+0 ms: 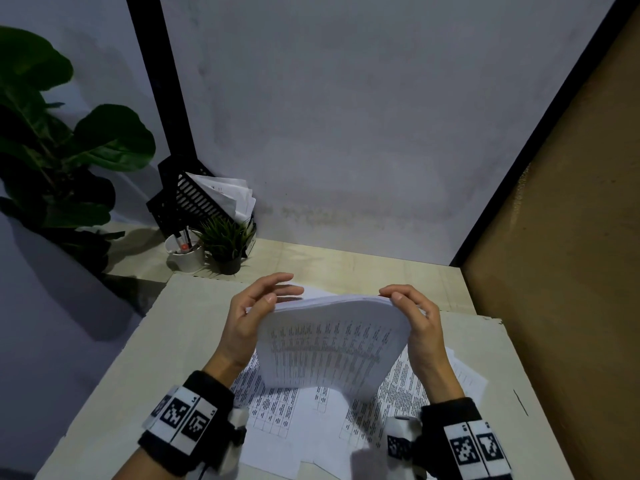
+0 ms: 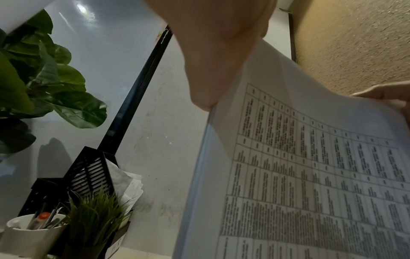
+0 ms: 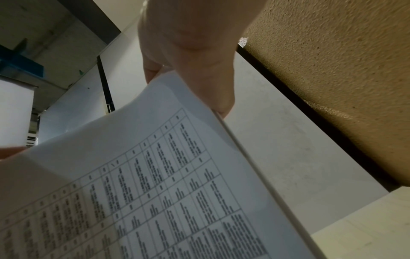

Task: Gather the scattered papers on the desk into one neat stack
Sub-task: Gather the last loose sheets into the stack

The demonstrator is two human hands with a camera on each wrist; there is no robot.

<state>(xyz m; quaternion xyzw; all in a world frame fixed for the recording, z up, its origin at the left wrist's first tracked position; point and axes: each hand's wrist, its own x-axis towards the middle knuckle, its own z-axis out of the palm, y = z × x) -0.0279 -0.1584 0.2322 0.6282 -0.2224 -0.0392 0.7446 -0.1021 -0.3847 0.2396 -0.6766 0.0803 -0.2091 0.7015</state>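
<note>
A thick stack of printed papers (image 1: 332, 344) stands on edge above the desk, its top bowed, printed tables facing me. My left hand (image 1: 252, 306) holds its upper left corner, thumb on the near face and fingers behind. My right hand (image 1: 412, 310) pinches the upper right corner the same way. The stack (image 2: 310, 166) fills the left wrist view beside the left hand (image 2: 213, 52). In the right wrist view the right hand (image 3: 199, 61) grips the stack (image 3: 155, 184) at its top edge. Several loose printed sheets (image 1: 287, 407) lie flat on the desk under the stack.
A black file holder with papers (image 1: 194, 199), a white pen cup (image 1: 185, 252) and a small potted grass plant (image 1: 228, 244) stand at the desk's back left. A large leafy plant (image 1: 52, 147) rises at the left. A tan wall (image 1: 571, 237) borders the desk (image 1: 180, 341) on the right.
</note>
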